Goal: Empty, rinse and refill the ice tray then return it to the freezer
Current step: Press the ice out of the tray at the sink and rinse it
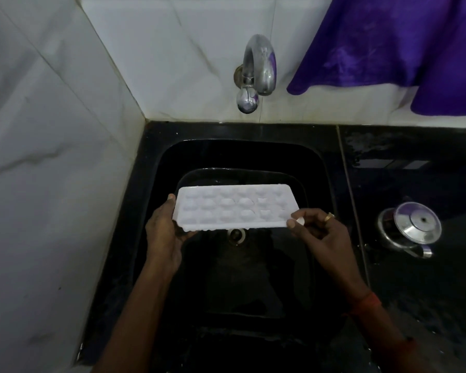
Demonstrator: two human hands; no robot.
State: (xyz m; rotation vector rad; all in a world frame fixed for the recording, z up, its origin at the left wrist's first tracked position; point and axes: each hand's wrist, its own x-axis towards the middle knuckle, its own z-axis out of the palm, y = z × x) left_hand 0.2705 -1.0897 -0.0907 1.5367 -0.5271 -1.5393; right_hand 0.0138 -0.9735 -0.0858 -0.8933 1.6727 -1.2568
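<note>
A white ice tray (234, 207) with several cells hangs level over the black sink (320, 184), its cells facing up. My left hand (163, 232) grips the tray's left end, thumb on the rim and fingers beneath. My right hand (318, 231) pinches the tray's near right corner between thumb and forefinger; it wears a ring. A chrome tap (258, 71) juts from the wall above the sink, and no water runs from it. The drain (236, 235) shows just below the tray's front edge.
A steel pot with a lid (412, 227) stands on the wet black counter (414, 162) right of the sink. Purple cloth (404, 47) hangs on the wall at upper right. White tiled walls close in the left and back.
</note>
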